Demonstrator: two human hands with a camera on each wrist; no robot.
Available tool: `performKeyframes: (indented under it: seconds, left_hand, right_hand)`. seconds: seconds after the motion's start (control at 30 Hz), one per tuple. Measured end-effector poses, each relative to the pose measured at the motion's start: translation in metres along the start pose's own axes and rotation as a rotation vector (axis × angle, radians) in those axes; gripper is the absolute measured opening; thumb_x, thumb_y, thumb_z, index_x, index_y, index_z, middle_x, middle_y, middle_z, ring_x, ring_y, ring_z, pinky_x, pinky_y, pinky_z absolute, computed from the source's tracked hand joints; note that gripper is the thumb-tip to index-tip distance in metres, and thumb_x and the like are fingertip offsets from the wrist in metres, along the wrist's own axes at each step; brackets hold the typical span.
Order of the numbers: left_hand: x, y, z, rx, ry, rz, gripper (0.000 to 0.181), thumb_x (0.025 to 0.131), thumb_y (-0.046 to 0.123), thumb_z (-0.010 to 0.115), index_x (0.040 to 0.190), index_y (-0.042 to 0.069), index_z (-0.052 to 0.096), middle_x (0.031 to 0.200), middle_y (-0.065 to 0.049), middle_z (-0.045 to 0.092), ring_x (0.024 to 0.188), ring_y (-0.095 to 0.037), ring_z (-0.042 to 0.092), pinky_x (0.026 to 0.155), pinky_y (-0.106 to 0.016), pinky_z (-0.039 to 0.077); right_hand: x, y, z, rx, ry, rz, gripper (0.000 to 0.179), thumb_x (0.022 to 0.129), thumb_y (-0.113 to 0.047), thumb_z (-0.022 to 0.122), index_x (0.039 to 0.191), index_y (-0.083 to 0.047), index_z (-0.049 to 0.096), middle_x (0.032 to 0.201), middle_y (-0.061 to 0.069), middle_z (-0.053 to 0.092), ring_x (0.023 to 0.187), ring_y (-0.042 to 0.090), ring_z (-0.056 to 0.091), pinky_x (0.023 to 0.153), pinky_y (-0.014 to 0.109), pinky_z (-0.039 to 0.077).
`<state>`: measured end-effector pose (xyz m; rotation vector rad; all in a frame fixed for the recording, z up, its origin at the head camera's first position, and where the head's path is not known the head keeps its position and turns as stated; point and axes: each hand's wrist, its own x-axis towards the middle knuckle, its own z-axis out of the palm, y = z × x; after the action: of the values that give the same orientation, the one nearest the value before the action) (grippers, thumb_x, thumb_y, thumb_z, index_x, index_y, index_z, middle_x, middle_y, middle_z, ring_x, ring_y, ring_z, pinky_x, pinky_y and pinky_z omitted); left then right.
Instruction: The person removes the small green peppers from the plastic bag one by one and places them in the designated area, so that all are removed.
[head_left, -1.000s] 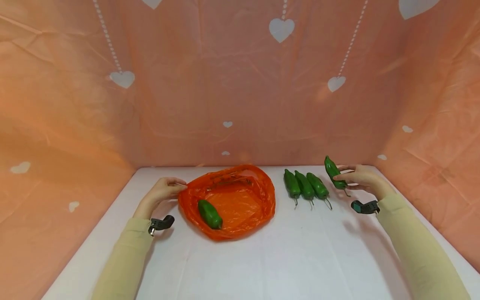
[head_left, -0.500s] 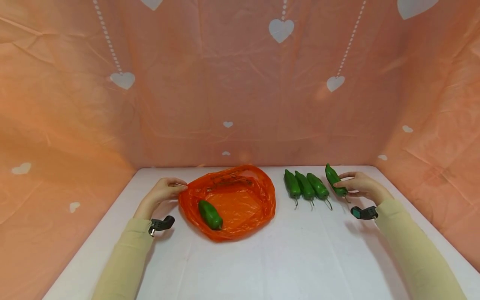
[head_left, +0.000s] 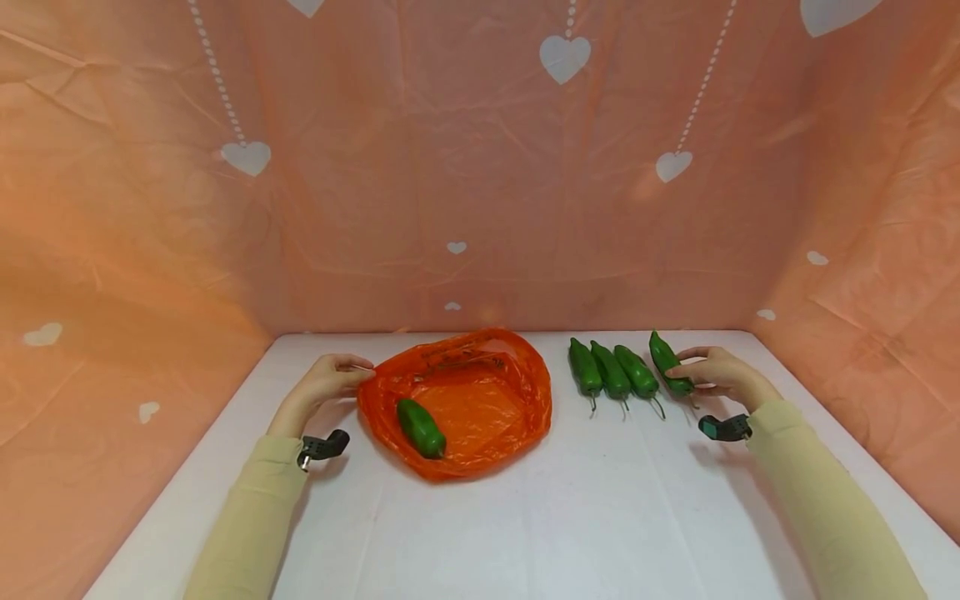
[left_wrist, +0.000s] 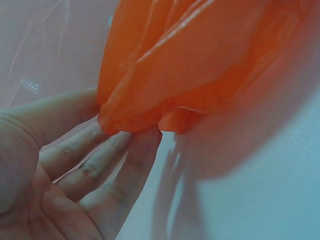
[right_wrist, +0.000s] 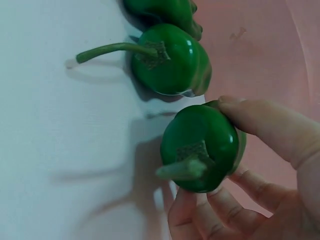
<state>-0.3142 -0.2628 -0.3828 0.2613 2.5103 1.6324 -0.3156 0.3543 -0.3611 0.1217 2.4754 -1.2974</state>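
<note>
An orange plastic bag [head_left: 480,417] lies spread with its mouth facing up, and one green pepper [head_left: 421,428] rests inside it. My left hand [head_left: 326,385] pinches the bag's left edge; in the left wrist view the thumb and fingers [left_wrist: 90,167] meet at the gathered plastic. At the right, my right hand [head_left: 723,372] grips another green pepper [right_wrist: 202,145] between thumb and fingers, its stem toward the wrist camera. This pepper is close over the table, just right of three green peppers [head_left: 635,372] lying side by side with stems toward me.
The white table [head_left: 525,533] runs back to an orange cloth wall [head_left: 480,208] with white hearts, and similar cloth closes in both sides. A dark wrist camera [head_left: 725,428] sits on the right wrist, another wrist camera [head_left: 324,447] on the left.
The right hand has lowered its pepper toward the table beside the row, mostly in the first half second. The left hand and the bag have stayed in place.
</note>
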Motion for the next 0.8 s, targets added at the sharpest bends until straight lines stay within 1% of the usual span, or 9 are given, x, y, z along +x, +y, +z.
performKeyframes:
  seconds: [0.1, 0.2, 0.27, 0.37, 0.43, 0.5, 0.7, 0.8]
  left_hand:
    - [-0.0005, 0.0011, -0.0001, 0.004, -0.001, 0.005, 0.039, 0.094, 0.017, 0.061, 0.119, -0.012, 0.055, 0.107, -0.021, 0.065, 0.092, -0.028, 0.067, 0.085, -0.041, 0.053]
    - [-0.0002, 0.0023, -0.0004, 0.011, -0.002, -0.002, 0.039, 0.094, 0.018, 0.061, 0.119, -0.012, 0.055, 0.108, -0.021, 0.064, 0.093, -0.028, 0.066, 0.085, -0.041, 0.053]
    - [-0.0001, 0.0026, -0.0005, 0.01, -0.005, -0.012, 0.039, 0.094, 0.018, 0.061, 0.119, -0.012, 0.055, 0.108, -0.021, 0.064, 0.093, -0.028, 0.066, 0.086, -0.041, 0.053]
    - [0.0002, 0.0026, 0.0, 0.013, -0.004, -0.025, 0.039, 0.094, 0.018, 0.061, 0.119, -0.012, 0.055, 0.109, -0.021, 0.064, 0.093, -0.028, 0.066, 0.086, -0.04, 0.053]
    - [0.0007, 0.002, 0.0005, 0.016, -0.001, -0.023, 0.038, 0.094, 0.016, 0.061, 0.12, -0.012, 0.055, 0.109, -0.022, 0.064, 0.093, -0.027, 0.066, 0.085, -0.039, 0.053]
    - [0.0015, 0.0018, 0.0009, 0.017, 0.007, -0.027, 0.038, 0.094, 0.016, 0.061, 0.119, -0.012, 0.056, 0.109, -0.022, 0.065, 0.091, -0.025, 0.066, 0.083, -0.038, 0.054]
    - [0.0014, 0.0019, 0.0001, 0.01, 0.002, -0.024, 0.037, 0.094, 0.016, 0.061, 0.119, -0.012, 0.056, 0.107, -0.021, 0.065, 0.091, -0.025, 0.066, 0.083, -0.037, 0.054]
    - [0.0004, 0.0021, -0.0004, 0.001, -0.002, -0.024, 0.037, 0.095, 0.016, 0.06, 0.119, -0.012, 0.055, 0.106, -0.019, 0.065, 0.092, -0.026, 0.067, 0.084, -0.038, 0.054]
  right_hand:
    - [0.0007, 0.0013, 0.002, -0.016, -0.003, -0.004, 0.077, 0.091, -0.031, 0.066, 0.143, 0.009, 0.026, 0.138, 0.033, 0.03, 0.121, 0.041, 0.039, 0.087, 0.039, 0.051]
    - [0.0008, 0.0019, 0.0044, -0.024, 0.002, -0.011, 0.076, 0.09, -0.031, 0.066, 0.142, 0.009, 0.027, 0.138, 0.033, 0.031, 0.12, 0.04, 0.04, 0.087, 0.039, 0.051]
    - [0.0014, 0.0025, 0.0057, -0.024, 0.009, -0.018, 0.076, 0.09, -0.031, 0.067, 0.141, 0.01, 0.029, 0.135, 0.032, 0.035, 0.115, 0.036, 0.044, 0.085, 0.037, 0.052]
    - [0.003, 0.0038, 0.0068, -0.032, 0.024, -0.027, 0.075, 0.089, -0.031, 0.068, 0.139, 0.011, 0.031, 0.127, 0.027, 0.043, 0.103, 0.027, 0.051, 0.082, 0.034, 0.052]
    - [0.0036, 0.0041, 0.0073, -0.036, 0.03, -0.03, 0.074, 0.088, -0.031, 0.068, 0.138, 0.011, 0.032, 0.121, 0.022, 0.047, 0.094, 0.02, 0.053, 0.079, 0.032, 0.052]
    - [0.0035, 0.004, 0.0079, -0.042, 0.036, -0.031, 0.074, 0.088, -0.031, 0.068, 0.138, 0.011, 0.033, 0.116, 0.018, 0.049, 0.088, 0.017, 0.052, 0.077, 0.031, 0.052]
    - [0.0032, 0.0013, 0.0095, -0.058, 0.044, -0.015, 0.074, 0.089, -0.032, 0.068, 0.138, 0.011, 0.032, 0.099, 0.01, 0.047, 0.079, 0.016, 0.048, 0.072, 0.029, 0.051]
    - [0.003, -0.0003, 0.0102, -0.063, 0.043, -0.006, 0.074, 0.089, -0.032, 0.067, 0.138, 0.012, 0.032, 0.098, 0.009, 0.046, 0.079, 0.016, 0.048, 0.073, 0.03, 0.05]
